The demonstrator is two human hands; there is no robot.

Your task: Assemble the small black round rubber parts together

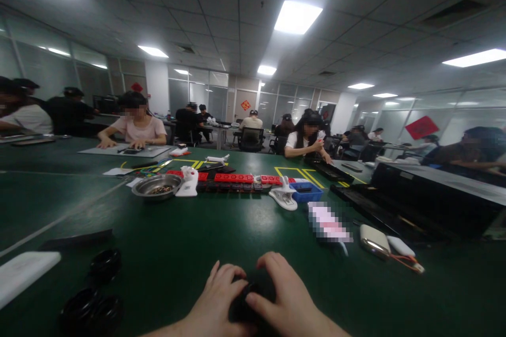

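At the near edge of the green table, my left hand (219,295) and my right hand (282,292) curl around a dark, glossy black rounded part (242,305). My fingers cover much of it, so its exact kind is hard to make out. To the left lie several shiny black ring-shaped parts (105,263), some bunched close to the bottom edge. A flat black strip (79,239) rests beyond them.
A metal bowl (156,187) of small parts stands beside a white clip stand (187,181). Red bins (233,178), a blue tray (306,191) and another white clip (284,195) sit mid-table. Right are a cream device (373,240) and a large black casing (435,200). Co-workers sit across.
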